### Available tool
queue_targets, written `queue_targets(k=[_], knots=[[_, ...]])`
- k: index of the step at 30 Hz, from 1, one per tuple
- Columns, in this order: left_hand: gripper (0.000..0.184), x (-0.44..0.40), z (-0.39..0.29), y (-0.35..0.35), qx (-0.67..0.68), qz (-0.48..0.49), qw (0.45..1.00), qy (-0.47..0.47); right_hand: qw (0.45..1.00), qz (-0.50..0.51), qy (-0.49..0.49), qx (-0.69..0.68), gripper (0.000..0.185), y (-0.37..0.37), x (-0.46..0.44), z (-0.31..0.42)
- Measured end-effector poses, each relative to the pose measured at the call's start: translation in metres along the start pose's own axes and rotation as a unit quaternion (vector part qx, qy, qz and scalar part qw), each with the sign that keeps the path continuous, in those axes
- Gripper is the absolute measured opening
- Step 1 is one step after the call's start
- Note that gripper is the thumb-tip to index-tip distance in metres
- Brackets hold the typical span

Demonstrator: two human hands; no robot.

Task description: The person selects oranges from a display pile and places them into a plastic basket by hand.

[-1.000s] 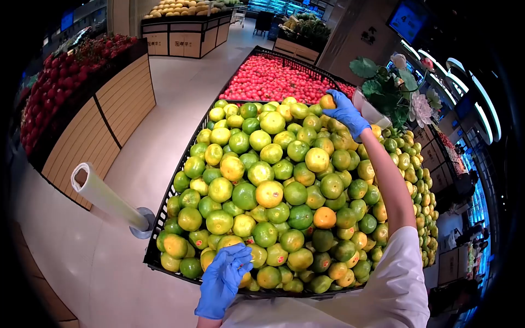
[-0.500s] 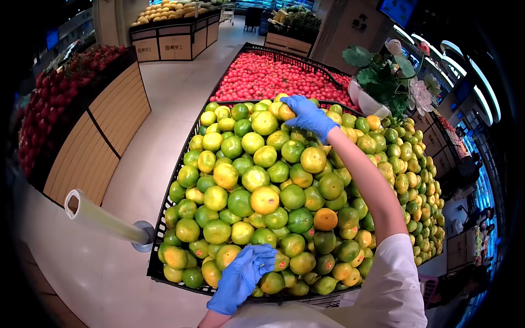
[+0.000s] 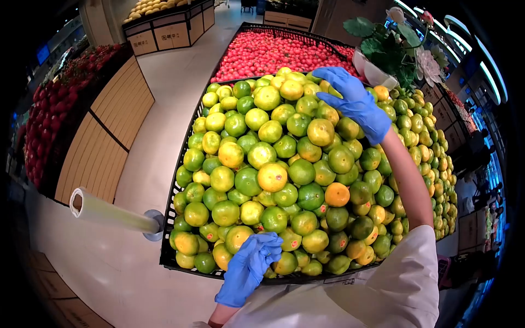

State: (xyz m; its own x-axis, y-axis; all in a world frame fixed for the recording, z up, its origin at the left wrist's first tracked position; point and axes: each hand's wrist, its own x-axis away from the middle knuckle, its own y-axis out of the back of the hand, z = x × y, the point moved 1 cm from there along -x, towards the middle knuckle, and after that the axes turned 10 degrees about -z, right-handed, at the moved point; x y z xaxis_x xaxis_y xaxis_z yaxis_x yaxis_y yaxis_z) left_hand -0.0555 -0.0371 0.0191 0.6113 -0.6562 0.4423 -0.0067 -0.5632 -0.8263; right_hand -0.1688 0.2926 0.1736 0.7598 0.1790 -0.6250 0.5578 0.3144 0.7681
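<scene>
Green and yellow citrus fruits [image 3: 262, 155] are heaped in a black crate [image 3: 170, 218]. My right hand [image 3: 355, 104], in a blue glove, reaches over the far side of the heap, its fingers spread on or just above yellow-green fruits. Nothing shows in its grasp. My left hand [image 3: 251, 268], also gloved in blue, is over the near edge of the crate, beside a yellow-orange fruit [image 3: 238, 238]. Its fingers are curled together, and whether anything is inside them is hidden. An orange fruit [image 3: 337, 194] stands out right of the middle.
Small red fruits [image 3: 273, 54] fill the section behind. A white planter [image 3: 374, 74] with leaves and pink flowers stands at the back right. On the left are a roll of plastic bags [image 3: 112, 213] on a stand and a wood-panelled display [image 3: 109, 126] of red produce.
My right hand first moved left with a yellow-orange fruit, then let it go among the fruits at the back and moved right, fingers spread. My left hand stays low, curled. The view has shifted.
</scene>
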Motion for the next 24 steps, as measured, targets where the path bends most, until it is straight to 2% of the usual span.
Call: queue_targets(k=[2, 4, 6, 8, 10, 12, 13, 14, 16, 18, 21, 23, 24], knots=[[0.039, -0.001, 0.005, -0.006, -0.025, 0.003, 0.999, 0.026, 0.995, -0.058, 0.055, 0.067, 0.037, 0.042, 0.041, 0.044], [0.039, -0.005, 0.013, -0.015, -0.062, 0.015, 0.997, 0.047, 0.990, -0.072, 0.017, 0.118, 0.036, 0.083, 0.099, 0.098], [0.039, -0.009, 0.025, -0.025, -0.087, 0.031, 0.992, 0.087, 0.983, -0.101, -0.092, 0.122, 0.033, 0.106, 0.173, 0.146], [0.038, -0.009, 0.045, -0.039, -0.105, 0.055, 0.985, 0.126, 0.946, -0.165, -0.269, 0.078, 0.028, 0.104, 0.258, 0.186], [0.038, -0.004, 0.071, -0.057, -0.140, 0.047, 0.977, 0.157, 0.845, -0.208, -0.485, 0.088, 0.017, 0.090, 0.344, 0.227], [0.039, 0.000, 0.101, -0.062, -0.150, 0.113, 0.960, 0.209, 0.665, -0.364, -0.651, 0.035, 0.011, 0.078, 0.428, 0.263], [0.039, 0.004, 0.119, -0.065, -0.165, 0.124, 0.954, 0.216, 0.583, -0.442, -0.681, 0.009, 0.012, 0.075, 0.464, 0.278], [0.040, 0.011, 0.139, -0.074, -0.178, 0.100, 0.949, 0.240, 0.558, -0.454, -0.694, 0.029, 0.012, 0.080, 0.493, 0.293], [0.037, 0.022, 0.179, -0.085, -0.257, 0.092, 0.922, 0.275, 0.514, -0.405, -0.749, 0.099, 0.015, 0.093, 0.547, 0.315], [0.037, 0.035, 0.220, -0.091, -0.284, 0.117, 0.900, 0.310, 0.514, -0.369, -0.748, 0.198, 0.015, 0.098, 0.631, 0.334], [0.038, 0.054, 0.280, -0.097, -0.353, 0.167, 0.860, 0.329, 0.460, -0.355, -0.781, 0.228, 0.015, 0.148, 0.696, 0.352], [0.040, 0.069, 0.316, -0.094, -0.368, 0.160, 0.842, 0.360, 0.494, -0.313, -0.775, 0.240, 0.018, 0.168, 0.753, 0.363], [0.042, 0.076, 0.334, -0.092, -0.372, 0.161, 0.833, 0.376, 0.498, -0.256, -0.791, 0.248, 0.023, 0.174, 0.782, 0.364]])
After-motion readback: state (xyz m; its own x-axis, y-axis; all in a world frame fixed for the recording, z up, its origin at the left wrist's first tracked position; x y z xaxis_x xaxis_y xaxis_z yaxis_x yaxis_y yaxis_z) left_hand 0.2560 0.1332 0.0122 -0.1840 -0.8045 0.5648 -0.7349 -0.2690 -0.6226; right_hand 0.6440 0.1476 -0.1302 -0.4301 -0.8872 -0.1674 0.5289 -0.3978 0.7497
